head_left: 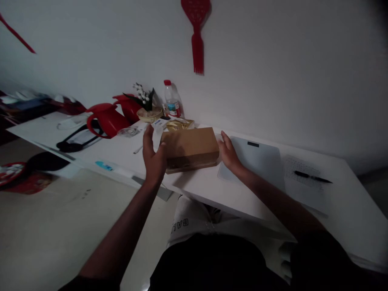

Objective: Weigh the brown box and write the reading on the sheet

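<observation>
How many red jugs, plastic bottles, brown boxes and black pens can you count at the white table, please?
Red jugs: 2
Plastic bottle: 1
Brown box: 1
Black pen: 1
Total: 5

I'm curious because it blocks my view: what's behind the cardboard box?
Behind the cardboard box lies a shiny gold package, with a red-capped plastic bottle farther back by the wall. Whatever the box covers can't be seen.

Red pitchers [113, 118] near white flowers [142, 93]
A red-capped bottle [172, 101] stands by the wall [273, 72]; a pen [312, 177] lies on paper [306, 197].
</observation>
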`<state>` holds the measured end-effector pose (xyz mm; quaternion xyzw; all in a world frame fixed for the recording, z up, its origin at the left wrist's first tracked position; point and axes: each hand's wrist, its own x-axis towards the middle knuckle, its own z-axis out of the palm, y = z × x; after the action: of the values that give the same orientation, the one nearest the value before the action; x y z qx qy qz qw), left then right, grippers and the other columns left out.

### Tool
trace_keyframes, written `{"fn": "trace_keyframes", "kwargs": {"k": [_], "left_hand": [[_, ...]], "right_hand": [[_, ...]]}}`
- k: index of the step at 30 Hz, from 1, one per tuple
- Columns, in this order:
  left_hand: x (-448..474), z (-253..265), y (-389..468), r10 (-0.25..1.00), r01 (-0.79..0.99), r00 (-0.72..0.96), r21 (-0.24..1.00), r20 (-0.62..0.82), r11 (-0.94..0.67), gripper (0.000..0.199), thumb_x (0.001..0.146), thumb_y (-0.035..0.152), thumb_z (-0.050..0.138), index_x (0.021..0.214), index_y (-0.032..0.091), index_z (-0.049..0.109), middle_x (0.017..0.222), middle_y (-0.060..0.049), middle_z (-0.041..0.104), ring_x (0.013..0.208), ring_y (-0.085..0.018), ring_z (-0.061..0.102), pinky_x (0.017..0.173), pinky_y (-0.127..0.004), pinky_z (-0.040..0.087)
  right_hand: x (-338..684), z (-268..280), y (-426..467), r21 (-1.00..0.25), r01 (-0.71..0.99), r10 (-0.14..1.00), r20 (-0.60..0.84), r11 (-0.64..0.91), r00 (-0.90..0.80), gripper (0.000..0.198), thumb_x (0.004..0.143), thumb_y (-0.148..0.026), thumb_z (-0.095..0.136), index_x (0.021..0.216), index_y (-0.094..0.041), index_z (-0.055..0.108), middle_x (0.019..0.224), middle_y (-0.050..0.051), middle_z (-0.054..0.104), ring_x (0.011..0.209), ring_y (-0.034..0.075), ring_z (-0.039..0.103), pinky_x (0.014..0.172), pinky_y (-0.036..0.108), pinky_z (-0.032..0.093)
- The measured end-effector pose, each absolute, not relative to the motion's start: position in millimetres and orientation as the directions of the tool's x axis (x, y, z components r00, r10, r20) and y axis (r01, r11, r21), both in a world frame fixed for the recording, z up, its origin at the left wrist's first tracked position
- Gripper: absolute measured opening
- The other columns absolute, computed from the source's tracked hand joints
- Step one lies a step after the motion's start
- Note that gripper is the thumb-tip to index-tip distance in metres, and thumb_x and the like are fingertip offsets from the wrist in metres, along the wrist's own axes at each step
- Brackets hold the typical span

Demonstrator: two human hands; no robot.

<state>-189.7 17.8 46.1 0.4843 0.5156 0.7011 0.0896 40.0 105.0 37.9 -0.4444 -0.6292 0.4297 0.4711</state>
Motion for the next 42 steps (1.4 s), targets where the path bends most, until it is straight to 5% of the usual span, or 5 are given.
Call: {"fn": "trace_keyframes", "kwargs": {"k": [8,16,26,32,42], "left_hand": [[-122,120,15,0.554,0.637,-0.087,0.474,0.828,-0.608,0.054,0.091,0.025,0.058,0.145,0.023,0.051,0.148,-0.007,0.05,0.143,-0.03,0.041,0.123,-0.044,0.027],[-28,128,23,0.447,0.538,0.434,0.173,0.783,-0.825,0.033,0.094,0.022,0.048,0.124,0.017,0.063,0.132,-0.011,0.06,0.131,-0.03,0.049,0.114,-0.048,0.037],[92,90,22,0.19,0.213,0.702,0.052,0.687,-0.976,0.037,0.084,0.008,0.049,0.119,0.013,0.063,0.121,-0.011,0.064,0.122,-0.029,0.053,0.101,-0.045,0.047],[154,57,14,0.135,0.159,0.9,-0.023,0.414,-0.987,0.034,0.089,0.011,0.048,0.12,0.013,0.062,0.105,-0.009,0.066,0.096,-0.026,0.059,0.078,-0.042,0.052],[231,6,9,0.204,0.248,0.94,-0.136,0.272,-0.959,0.044,0.089,0.009,0.044,0.132,0.003,0.055,0.133,-0.021,0.056,0.114,-0.03,0.055,0.087,-0.038,0.052]], "right_hand": [[89,93,93,-0.784,0.142,0.794,0.578,0.604,-0.189,0.038,0.102,-0.047,0.039,0.11,-0.021,0.065,0.12,0.007,0.066,0.116,0.02,0.059,0.107,0.038,0.043],[162,105,73,-0.534,0.487,0.676,0.715,0.691,-0.177,0.039,0.107,-0.038,0.029,0.075,-0.021,0.044,0.078,0.005,0.052,0.078,0.019,0.051,0.076,0.034,0.04],[278,58,51,-0.397,0.818,0.807,0.575,0.417,-0.133,0.03,0.103,-0.03,0.028,0.077,-0.022,0.04,0.078,0.007,0.054,0.075,0.022,0.049,0.073,0.037,0.04],[345,24,35,-0.158,0.975,0.876,0.478,0.154,-0.06,0.031,0.106,-0.021,0.033,0.086,-0.015,0.057,0.088,0.01,0.06,0.086,0.024,0.053,0.083,0.037,0.039],[426,2,34,0.188,0.976,0.963,0.264,-0.108,0.056,0.044,0.107,-0.019,0.038,0.15,-0.013,0.048,0.114,0.014,0.062,0.103,0.028,0.053,0.084,0.04,0.034]]}}
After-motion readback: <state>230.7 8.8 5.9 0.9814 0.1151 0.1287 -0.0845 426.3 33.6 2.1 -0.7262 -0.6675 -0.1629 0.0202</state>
